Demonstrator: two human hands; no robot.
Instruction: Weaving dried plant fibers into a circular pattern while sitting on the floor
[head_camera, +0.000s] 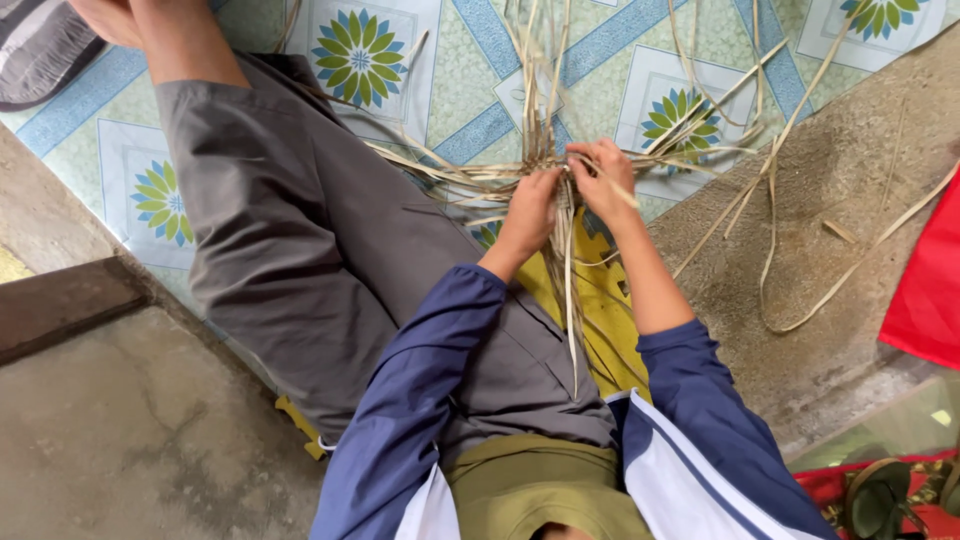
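I sit on the floor with a bundle of pale dried straw strips (540, 110) fanned out in front of me. My left hand (532, 208) pinches the strips where they cross, fingers closed on them. Just to its right, my right hand (603, 178) grips a few strips and bends them over the same crossing. Loose ends spread upward and sideways over the patterned floor mat (420, 60), and some long strips hang down toward my lap over a yellow cloth (600, 320). My blue sleeves cover both forearms partway.
My grey-trousered leg (300, 230) stretches up and left over the mat. Bare concrete (140, 430) lies at the left, a rough brown surface (850, 200) at the right with a red cloth (930, 280) on its edge. A sandal (880, 495) lies at the lower right.
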